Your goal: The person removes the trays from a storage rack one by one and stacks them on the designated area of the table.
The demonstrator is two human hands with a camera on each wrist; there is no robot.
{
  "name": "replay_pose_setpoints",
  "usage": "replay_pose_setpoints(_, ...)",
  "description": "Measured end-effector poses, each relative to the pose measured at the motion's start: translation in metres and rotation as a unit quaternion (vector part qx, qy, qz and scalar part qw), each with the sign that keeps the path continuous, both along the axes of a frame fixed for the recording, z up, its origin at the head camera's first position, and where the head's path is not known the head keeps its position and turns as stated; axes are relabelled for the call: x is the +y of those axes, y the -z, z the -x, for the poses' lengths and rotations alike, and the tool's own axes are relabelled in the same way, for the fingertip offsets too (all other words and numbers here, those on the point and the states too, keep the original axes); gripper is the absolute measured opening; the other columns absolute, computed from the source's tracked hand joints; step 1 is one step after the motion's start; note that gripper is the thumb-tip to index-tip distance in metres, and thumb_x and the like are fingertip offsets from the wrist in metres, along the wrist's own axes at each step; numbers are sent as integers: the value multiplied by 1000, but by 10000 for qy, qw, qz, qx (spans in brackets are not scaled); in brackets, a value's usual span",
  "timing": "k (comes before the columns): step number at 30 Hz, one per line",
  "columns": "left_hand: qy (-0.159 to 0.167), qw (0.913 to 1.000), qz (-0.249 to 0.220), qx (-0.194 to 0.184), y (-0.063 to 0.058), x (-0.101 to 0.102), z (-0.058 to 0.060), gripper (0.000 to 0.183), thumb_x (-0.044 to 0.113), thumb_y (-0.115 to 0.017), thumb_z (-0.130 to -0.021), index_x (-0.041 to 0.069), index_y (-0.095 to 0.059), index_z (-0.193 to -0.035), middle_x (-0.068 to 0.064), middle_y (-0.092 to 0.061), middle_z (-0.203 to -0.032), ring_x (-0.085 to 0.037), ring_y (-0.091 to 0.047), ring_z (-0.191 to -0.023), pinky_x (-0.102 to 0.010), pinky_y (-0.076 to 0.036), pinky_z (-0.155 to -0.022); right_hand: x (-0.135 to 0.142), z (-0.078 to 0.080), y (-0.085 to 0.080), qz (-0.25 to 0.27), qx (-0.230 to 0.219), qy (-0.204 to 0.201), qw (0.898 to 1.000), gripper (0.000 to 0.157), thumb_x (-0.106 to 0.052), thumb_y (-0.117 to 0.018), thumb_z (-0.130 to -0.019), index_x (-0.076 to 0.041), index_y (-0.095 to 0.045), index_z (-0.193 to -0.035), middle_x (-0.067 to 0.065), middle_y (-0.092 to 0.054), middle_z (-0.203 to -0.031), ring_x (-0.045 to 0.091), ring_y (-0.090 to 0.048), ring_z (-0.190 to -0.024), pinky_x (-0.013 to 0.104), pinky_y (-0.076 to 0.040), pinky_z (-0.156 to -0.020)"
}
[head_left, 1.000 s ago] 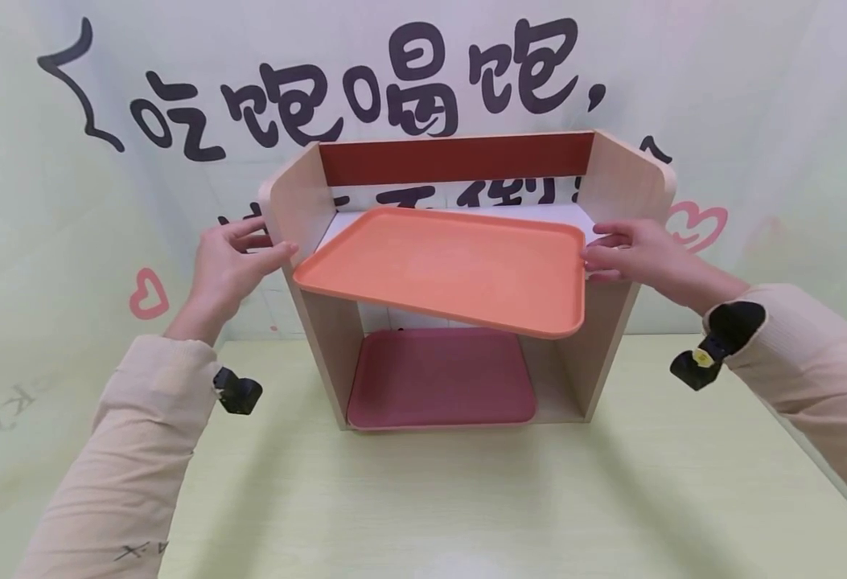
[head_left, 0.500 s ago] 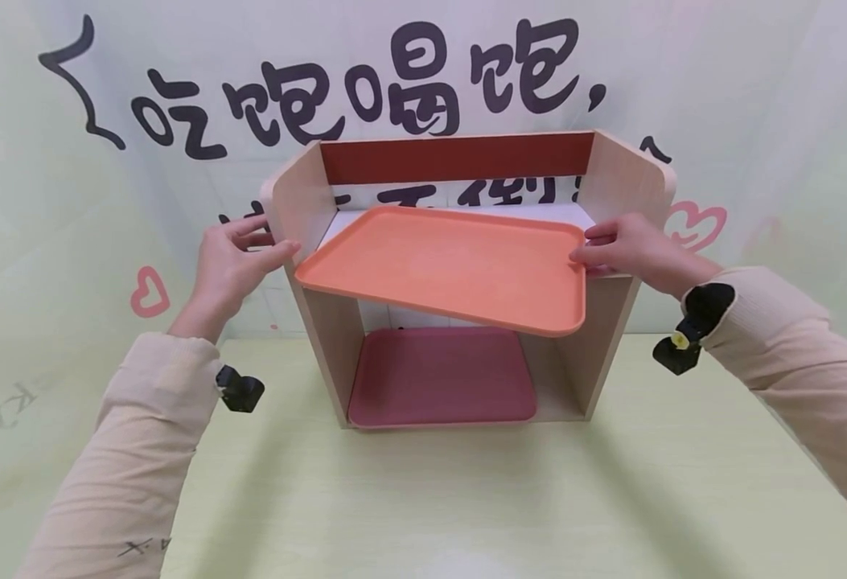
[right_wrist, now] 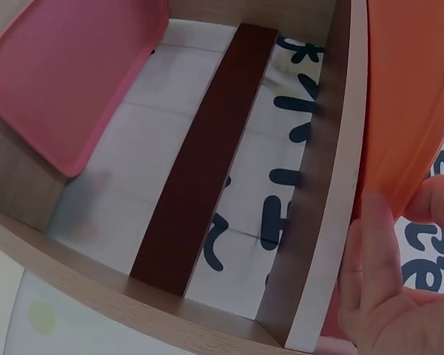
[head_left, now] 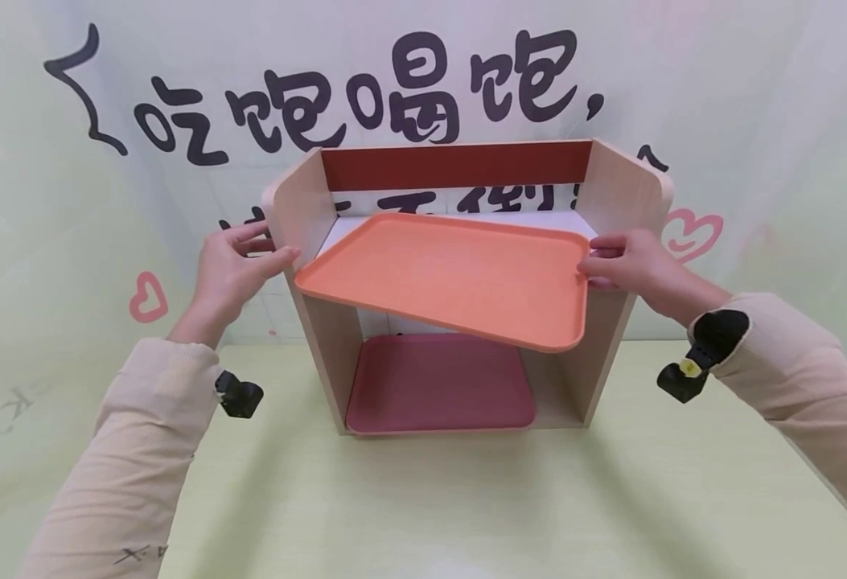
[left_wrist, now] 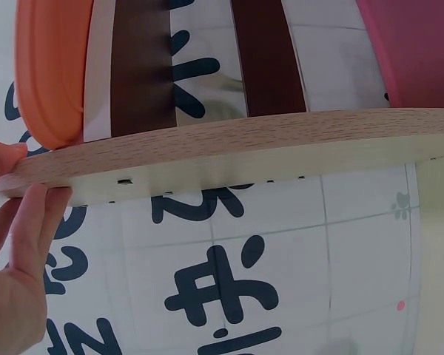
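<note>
A two-level wooden shelf (head_left: 618, 189) stands ahead of me. Slanted across its upper level is an orange tray (head_left: 452, 277), its front right corner jutting out past the white shelf board. My right hand (head_left: 636, 265) pinches the tray's right edge; in the right wrist view the thumb and fingers (right_wrist: 377, 244) bracket its rim. At the other end, my left hand (head_left: 228, 269) grips the shelf's left side panel (left_wrist: 229, 140), thumb toward the tray side and fingers along the outer face. A dark pink tray (head_left: 441, 386) lies flat on the lower level.
The shelf rests on a pale table (head_left: 423, 498), near a wall curtain (head_left: 199, 48) with large black characters and pink hearts. A red board (head_left: 459, 166) crosses the shelf's upper back. Black wrist cameras (head_left: 240, 394) sit on both sleeves.
My right thumb has come onto the tray's right rim. The tray's front right corner sits slightly lower and nearer. My left hand keeps its place on the side panel.
</note>
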State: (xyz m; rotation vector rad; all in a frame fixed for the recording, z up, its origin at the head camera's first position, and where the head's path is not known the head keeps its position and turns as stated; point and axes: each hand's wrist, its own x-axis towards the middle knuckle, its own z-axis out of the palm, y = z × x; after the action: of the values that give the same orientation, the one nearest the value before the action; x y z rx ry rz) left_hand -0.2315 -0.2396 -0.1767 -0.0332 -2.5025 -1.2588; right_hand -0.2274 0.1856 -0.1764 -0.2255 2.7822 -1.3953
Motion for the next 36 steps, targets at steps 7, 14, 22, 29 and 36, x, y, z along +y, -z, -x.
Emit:
replay_pose_setpoints(7,20,10000,-37,-41,2,-1,0,61,41,-65,-76,12,-49,-128,-14,-55,-113,-22,-52,-100,-26,-45,-70,0,-8,1,393,-208,96,9990,61,-31,-60,-84,1,-38,-131,20,-49,-119,19,-58,-94,30,-45,-82)
replay_pose_setpoints(14,2,10000,-56,-58,2,0,0,62,41,-65,-76,12,-48,-128,-14,-54,-114,-25,-50,-104,-32,-46,-75,0,-15,1,1813,-658,-1,9812,67,-29,-59,-85,-1,-28,-137,12,-44,-124,7,-59,-91,28,-42,-86)
replay_pose_setpoints(22,-44,10000,-18,60,1,-1,-1,59,40,-65,-76,12,-51,-126,-13,-56,-111,-21,-50,-99,-26,-45,-67,-1,-24,-6,3589,-1351,51,9235,73,-24,-69,-75,-1,-33,-134,0,-63,-94,12,-63,-86,21,-47,-78)
replay_pose_setpoints(29,-70,10000,-1,-30,1,-4,-2,61,42,-65,-76,14,-50,-128,-12,-55,-112,-21,-48,-101,-28,-45,-69,-5,-29,-4,3872,-1622,-94,9076,72,-20,-65,-80,-4,-25,-138,1,-63,-99,15,-63,-89,21,-47,-77)
replay_pose_setpoints(36,-71,9999,-53,-60,2,-3,0,61,41,-65,-76,12,-49,-128,-13,-54,-114,-23,-50,-102,-30,-46,-72,-7,-34,1,4339,-1909,-118,8804,67,-14,-62,-83,-9,-24,-138,5,-60,-103,20,-62,-92,24,-48,-75)
